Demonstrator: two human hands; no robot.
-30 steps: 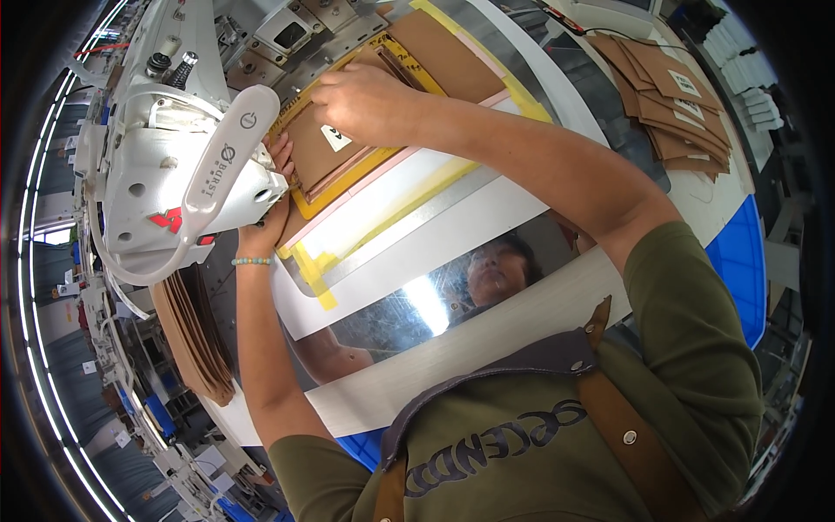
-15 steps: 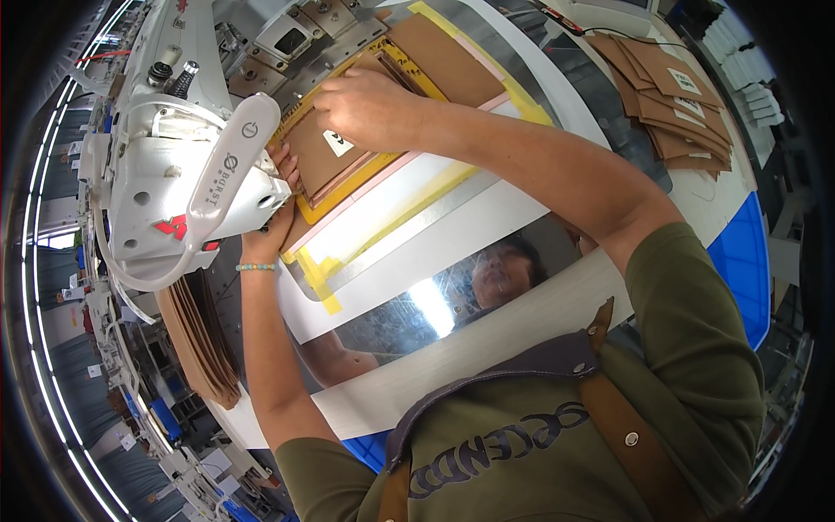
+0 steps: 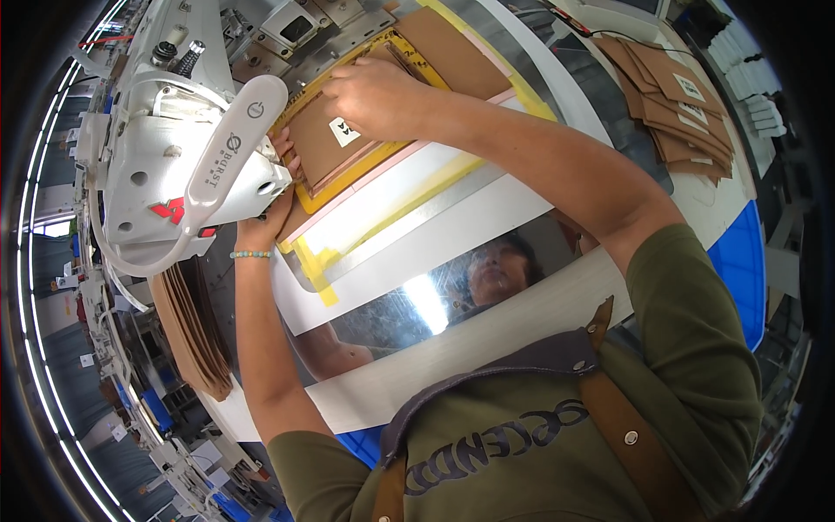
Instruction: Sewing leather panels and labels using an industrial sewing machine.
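A yellow frame (image 3: 317, 198) lies on a taped white board, with brown panels (image 3: 335, 157) inside it and a white label (image 3: 344, 130) on the top one. My right hand (image 3: 374, 97) rests over these panels, fingers bent and closed near their upper edge; what they hold, if anything, is hidden. My left hand (image 3: 277, 187) is at the frame's left end, partly behind the white machine head (image 3: 152, 161); its fingers show slightly apart beside the frame edge. A pale lamp arm (image 3: 222, 152) crosses the machine head.
Brown labelled pieces (image 3: 661, 96) are piled at right, beside a blue bin (image 3: 735, 270). Long brown strips (image 3: 191, 331) stand at lower left. A reflective metal plate (image 3: 383, 313) lies nearer me. Metal fixtures (image 3: 291, 26) line the back; a red-and-black tool (image 3: 574, 24) lies top right.
Very little differs. My right hand and the frame sit slightly higher in the picture, along with a small shift of the whole view; both hands keep their places at the frame.
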